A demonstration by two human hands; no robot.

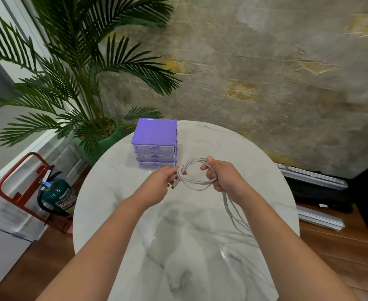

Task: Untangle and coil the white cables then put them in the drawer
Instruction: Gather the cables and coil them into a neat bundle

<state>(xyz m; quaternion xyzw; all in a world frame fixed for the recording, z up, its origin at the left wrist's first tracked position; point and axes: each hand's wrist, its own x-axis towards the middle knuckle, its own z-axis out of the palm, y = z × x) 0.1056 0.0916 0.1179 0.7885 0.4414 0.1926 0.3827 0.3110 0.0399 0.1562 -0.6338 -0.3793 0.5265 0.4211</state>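
Round marble table [122,213]: wide bare surface in front of the person; its rim curves away on the left, right and far sides, with floor below on both sides.

Purple drawer unit [154,142]: 3 drawers, stands at the far edge of the table, left of centre. All 3 drawers look pushed in. None opened yet, so stowing is not begun.

White cables [197,181]: held in the air above the table, between the hands, just in front of the drawer unit. Several turns form 1 loop. Loose strands hang from the right side of the loop down toward the near right part of the table. Judgement: coiling partly done, tails left to wind; whether any tangle remains, cannot tell.

Right hand [224,179]: fingers curled round the bundled right side of the loop.

Left hand [163,181]: fingertips pinch the loop's left side, where strands cross; a plug end shows just below the fingers.

Room: open table around the hands on every side. The drawer front is near the loop, so a drawer pulled out would need the hands drawn back. Hanging strands lie near the right rim and could slip over it.
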